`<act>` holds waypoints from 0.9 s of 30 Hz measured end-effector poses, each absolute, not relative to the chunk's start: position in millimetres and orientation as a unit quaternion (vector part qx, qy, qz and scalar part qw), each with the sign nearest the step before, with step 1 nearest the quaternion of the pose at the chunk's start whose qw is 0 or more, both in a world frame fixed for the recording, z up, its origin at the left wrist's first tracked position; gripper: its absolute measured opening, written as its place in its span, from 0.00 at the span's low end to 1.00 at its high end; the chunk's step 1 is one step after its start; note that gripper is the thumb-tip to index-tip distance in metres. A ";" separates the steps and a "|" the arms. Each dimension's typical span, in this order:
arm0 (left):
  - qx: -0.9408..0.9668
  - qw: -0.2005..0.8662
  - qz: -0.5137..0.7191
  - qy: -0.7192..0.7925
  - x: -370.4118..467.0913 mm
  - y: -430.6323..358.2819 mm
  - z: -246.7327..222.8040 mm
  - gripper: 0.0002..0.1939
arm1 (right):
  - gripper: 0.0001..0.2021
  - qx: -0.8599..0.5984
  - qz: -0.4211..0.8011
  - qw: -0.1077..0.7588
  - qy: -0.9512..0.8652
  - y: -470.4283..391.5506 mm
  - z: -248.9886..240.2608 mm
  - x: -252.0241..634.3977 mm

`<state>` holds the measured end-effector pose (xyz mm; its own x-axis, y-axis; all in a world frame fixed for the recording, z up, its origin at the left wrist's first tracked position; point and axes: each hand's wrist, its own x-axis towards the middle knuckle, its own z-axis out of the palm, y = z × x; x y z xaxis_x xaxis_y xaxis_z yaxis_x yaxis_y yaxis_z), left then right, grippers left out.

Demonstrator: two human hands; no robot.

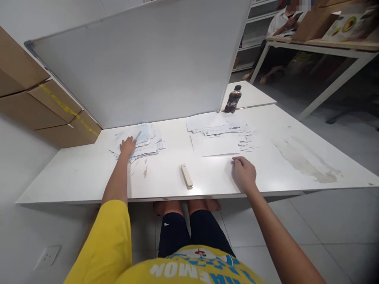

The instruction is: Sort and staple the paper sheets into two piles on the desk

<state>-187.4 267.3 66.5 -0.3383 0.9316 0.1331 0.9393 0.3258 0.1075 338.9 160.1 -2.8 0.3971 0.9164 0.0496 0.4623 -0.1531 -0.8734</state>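
My left hand (128, 146) lies on a loose pile of papers (148, 148) at the left of the white table, its fingers apart and touching the top sheets. My right hand (244, 173) rests on the table top near the front edge, fingers curled in and nothing visible in them. Just beyond it is a second stack of papers (216, 144), white sheets with some printed pieces among them. Between the two hands lies a cream-coloured stapler (186, 176), apart from both.
A whiteboard (142, 67) stands along the table's back edge. Cardboard boxes (56, 104) with yellow tape are stacked at the left. A dark cola bottle (233, 99) stands upright behind the right stack. A person (282, 25) sits by another table at the back right.
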 end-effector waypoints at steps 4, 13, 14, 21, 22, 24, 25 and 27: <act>-0.573 0.012 -0.053 -0.818 -189.0 274.1 62.5 0.38 | 0.17 -0.710 0.257 0.431 -0.494 161.4 -5.1 338.9; -0.617 0.054 0.008 -0.785 -194.1 278.0 81.8 0.31 | 0.16 -0.702 0.266 0.446 -0.487 165.1 -6.7 335.5; -0.621 0.056 0.011 -0.782 -192.4 277.7 85.0 0.29 | 0.16 -0.700 0.266 0.449 -0.486 165.2 -7.1 335.2; -0.588 0.043 -0.362 -0.722 -122.6 200.7 80.1 0.22 | 0.14 -0.674 0.288 0.509 -0.450 167.2 -5.6 338.3; -0.586 0.057 -0.395 -0.705 -101.5 178.0 69.6 0.23 | 0.14 -0.665 0.291 0.533 -0.435 166.3 -4.1 337.9; -0.601 0.079 -0.411 -0.681 -56.8 128.5 40.0 0.26 | 0.15 -0.637 0.296 0.566 -0.431 159.1 -1.0 334.0; -0.622 0.083 -0.407 -0.664 -35.5 103.4 23.0 0.26 | 0.16 -0.617 0.310 0.570 -0.445 151.9 0.3 330.3; -0.703 0.082 -0.423 -0.566 1.7 57.1 -7.9 0.22 | 0.19 -0.561 0.396 0.546 -0.479 128.9 2.6 319.8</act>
